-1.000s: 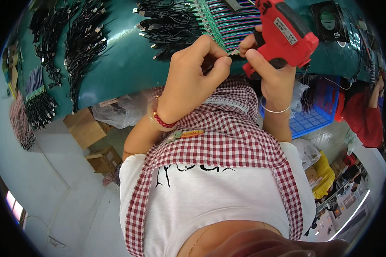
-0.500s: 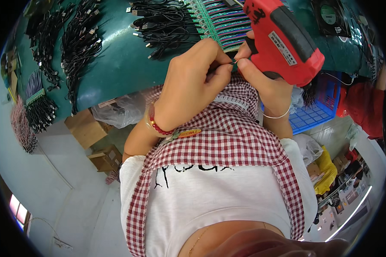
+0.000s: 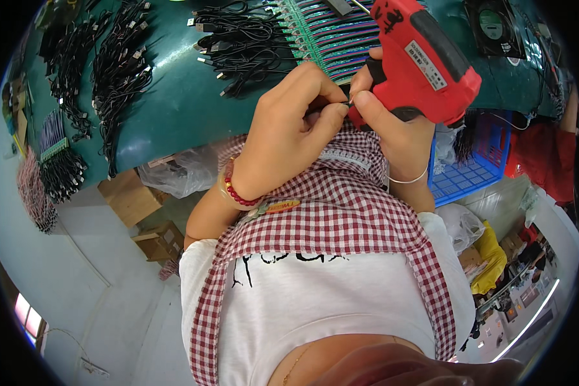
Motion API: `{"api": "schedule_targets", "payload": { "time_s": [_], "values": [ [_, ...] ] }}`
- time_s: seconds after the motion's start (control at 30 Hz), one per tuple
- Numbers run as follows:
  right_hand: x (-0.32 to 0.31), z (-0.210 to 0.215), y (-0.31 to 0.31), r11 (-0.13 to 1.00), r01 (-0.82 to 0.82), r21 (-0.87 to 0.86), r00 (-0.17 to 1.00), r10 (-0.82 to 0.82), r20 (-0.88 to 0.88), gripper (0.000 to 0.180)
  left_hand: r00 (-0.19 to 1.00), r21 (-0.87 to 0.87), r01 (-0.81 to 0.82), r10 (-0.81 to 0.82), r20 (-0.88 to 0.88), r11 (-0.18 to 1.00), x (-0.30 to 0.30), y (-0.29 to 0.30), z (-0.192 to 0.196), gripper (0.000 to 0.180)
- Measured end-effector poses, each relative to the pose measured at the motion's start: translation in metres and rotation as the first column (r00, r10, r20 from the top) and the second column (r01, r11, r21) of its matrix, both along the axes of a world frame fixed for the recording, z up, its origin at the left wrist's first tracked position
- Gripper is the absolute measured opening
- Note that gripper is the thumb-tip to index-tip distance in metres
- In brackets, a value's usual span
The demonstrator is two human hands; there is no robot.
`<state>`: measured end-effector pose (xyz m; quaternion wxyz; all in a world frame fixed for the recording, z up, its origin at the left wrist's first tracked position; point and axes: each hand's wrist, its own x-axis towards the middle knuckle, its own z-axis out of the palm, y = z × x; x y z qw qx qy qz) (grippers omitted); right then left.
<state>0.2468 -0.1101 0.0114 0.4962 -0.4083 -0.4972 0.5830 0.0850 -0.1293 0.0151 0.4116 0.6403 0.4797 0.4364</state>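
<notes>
My right hand (image 3: 399, 132) is wrapped round the handle of a red and black soldering gun (image 3: 424, 58), which tilts up and away from me. The thumb and a finger of that hand also come together at a thin wire end, close to my left fingertips. My left hand (image 3: 289, 125) is closed in a pinch on a thin dark wire, mostly hidden by the fingers. Both hands meet just past the table's near edge, above my checked apron (image 3: 328, 225). Beyond them lies a row of green circuit boards (image 3: 305, 35) with coloured wires (image 3: 347, 38).
Black USB cables (image 3: 238, 42) lie beside the boards, with more bundles (image 3: 119, 71) farther left on the green table (image 3: 174, 96). A cable bunch (image 3: 58, 154) hangs at the left edge. A blue crate (image 3: 469, 170) stands below right. Cardboard boxes (image 3: 132, 196) are below left.
My hands have shifted slightly; the fingertips stay close together. The soldering gun has moved a little up and left. A grey bar above the coloured wires shows more now.
</notes>
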Motion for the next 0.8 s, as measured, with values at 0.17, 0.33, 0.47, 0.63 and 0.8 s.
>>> {"api": "schedule_targets", "payload": {
  "time_s": [0.17,0.33,0.47,0.63,0.8],
  "values": [
    [0.003,-0.008,0.007,0.997,0.027,0.072,0.962,-0.046,0.269,0.048,0.982,0.171,-0.051,0.080,-0.170,0.984,-0.001,0.002,0.002,0.016],
    [0.001,-0.005,0.001,0.994,0.063,-0.089,0.988,-0.049,0.146,0.047,0.908,0.301,-0.077,0.192,-0.373,0.951,0.003,0.004,-0.004,0.019],
    [-0.006,-0.007,-0.004,0.998,0.015,-0.067,0.985,-0.004,0.172,0.023,0.918,0.270,-0.105,0.198,-0.343,0.957,0.004,0.002,-0.007,0.017],
    [0.004,-0.013,0.000,0.991,-0.015,-0.132,1.000,0.014,-0.012,0.045,0.991,-0.023,-0.082,0.079,-0.107,0.996,-0.002,-0.003,0.006,0.014],
    [0.009,-0.015,0.001,0.987,0.000,-0.161,0.992,-0.020,-0.124,0.041,0.966,0.048,-0.114,0.122,-0.228,0.992,-0.005,-0.006,0.004,0.012]
  ]
}}
